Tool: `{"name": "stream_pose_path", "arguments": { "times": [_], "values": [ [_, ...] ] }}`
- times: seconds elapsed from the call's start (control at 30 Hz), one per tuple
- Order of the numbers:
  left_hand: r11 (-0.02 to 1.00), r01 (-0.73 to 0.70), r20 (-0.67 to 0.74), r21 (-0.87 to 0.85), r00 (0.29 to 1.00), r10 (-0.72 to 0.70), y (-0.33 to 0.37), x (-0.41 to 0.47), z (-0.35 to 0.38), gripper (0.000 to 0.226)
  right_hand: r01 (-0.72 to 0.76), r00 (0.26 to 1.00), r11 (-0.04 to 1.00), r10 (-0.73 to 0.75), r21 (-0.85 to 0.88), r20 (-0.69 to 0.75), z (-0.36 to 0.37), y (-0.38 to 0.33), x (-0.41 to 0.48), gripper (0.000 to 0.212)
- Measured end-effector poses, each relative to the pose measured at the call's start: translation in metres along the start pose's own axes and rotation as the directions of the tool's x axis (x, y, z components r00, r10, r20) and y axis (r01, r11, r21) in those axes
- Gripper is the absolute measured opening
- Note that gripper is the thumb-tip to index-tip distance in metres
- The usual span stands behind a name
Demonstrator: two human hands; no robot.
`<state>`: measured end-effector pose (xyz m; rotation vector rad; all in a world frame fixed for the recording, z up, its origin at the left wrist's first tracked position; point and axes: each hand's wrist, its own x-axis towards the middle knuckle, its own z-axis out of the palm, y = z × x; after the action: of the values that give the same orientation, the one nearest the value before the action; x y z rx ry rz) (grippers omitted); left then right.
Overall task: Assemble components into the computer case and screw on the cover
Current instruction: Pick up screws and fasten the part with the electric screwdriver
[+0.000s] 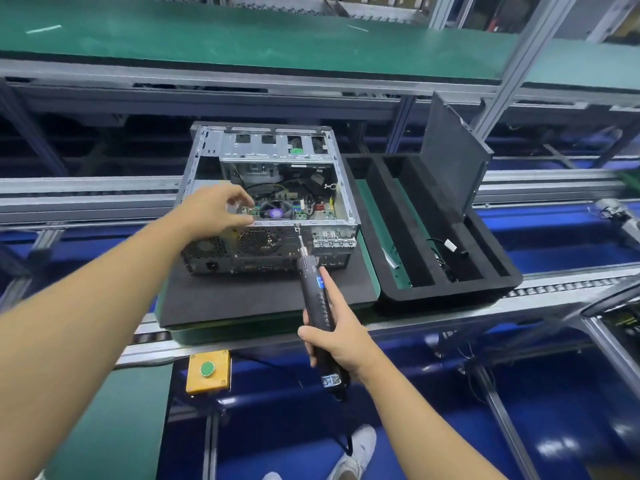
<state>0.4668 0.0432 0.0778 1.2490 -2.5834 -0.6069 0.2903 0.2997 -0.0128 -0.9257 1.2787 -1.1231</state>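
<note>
While the left hand (218, 209) steadies the mid-frame computer case (343, 197) with loosely laid fingers, the right hand (337, 344) grips the electric screwdriver (313, 282) on a rear-rim screw (296, 227), likely needing square pressure.

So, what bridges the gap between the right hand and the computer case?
The black electric screwdriver: the right hand grips its body and its bit meets the computer case at the rear top edge, in the head view.
</note>
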Motion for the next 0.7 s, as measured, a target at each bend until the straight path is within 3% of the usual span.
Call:
{"name": "stream_pose_path", "arguments": {
  "times": [0.07, 0.17, 0.27, 0.37, 0.7],
  "values": [
    [0.957, -0.105, 0.193, 0.269, 0.98, 0.053, -0.008, 0.011, -0.001, 0.058, -0.025, 1.0, 1.0, 0.025, 0.013, -0.001, 0.005, 0.013, 0.001, 0.104],
    [0.833, -0.16, 0.371, 0.529, 0.927, -0.057, -0.015, 0.026, 0.019, 0.087, -0.065, 0.998, 0.998, 0.065, 0.0, 0.003, 0.014, 0.029, 0.003, 0.104],
    [0.76, -0.205, 0.359, 0.617, 0.932, -0.04, -0.027, 0.036, 0.038, 0.072, -0.11, 0.994, 0.994, 0.11, -0.015, 0.013, 0.024, 0.039, 0.008, 0.103],
    [0.752, -0.229, 0.317, 0.618, 0.948, 0.028, -0.036, 0.044, 0.045, 0.05, -0.143, 0.989, 0.99, 0.143, -0.013, 0.028, 0.035, 0.044, 0.018, 0.103],
    [0.788, -0.264, 0.344, 0.556, 0.936, 0.071, -0.047, 0.051, 0.047, 0.034, -0.214, 0.976, 0.975, 0.215, -0.065, 0.015, 0.073, 0.066, 0.053, 0.107]
  ]
}}
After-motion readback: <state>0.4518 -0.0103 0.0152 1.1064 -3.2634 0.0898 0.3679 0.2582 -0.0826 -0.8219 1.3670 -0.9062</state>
